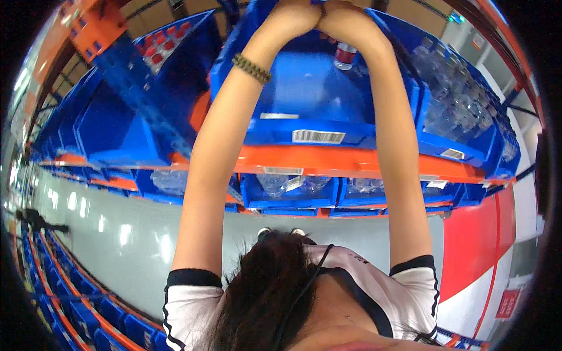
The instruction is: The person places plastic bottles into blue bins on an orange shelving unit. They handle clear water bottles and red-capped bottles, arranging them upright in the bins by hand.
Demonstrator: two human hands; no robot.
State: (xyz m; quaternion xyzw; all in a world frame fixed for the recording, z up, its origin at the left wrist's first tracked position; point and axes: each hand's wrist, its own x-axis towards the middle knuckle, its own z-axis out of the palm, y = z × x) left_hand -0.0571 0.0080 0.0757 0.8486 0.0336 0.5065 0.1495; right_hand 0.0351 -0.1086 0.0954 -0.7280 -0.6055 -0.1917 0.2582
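Both of my arms reach up into a blue plastic bin [316, 87] on the rack. My left hand [298, 16] and my right hand [344, 19] come together at the top edge of the view, over the bin's far part. Their fingers are mostly hidden, so what they hold does not show. A clear plastic bottle with a red label [345, 57] is in the bin just below my right hand. A braided bracelet [251, 68] is on my left forearm. The bin's front bears a barcode label [318, 136].
Clear plastic bottles [456, 96] fill the bin at right; red-capped bottles [160, 46] stand in one at left. A blue rack upright [140, 96] rises left of my arm. Below the orange beam [307, 159] are lower bins [290, 193]. Another person [39, 219] is far left.
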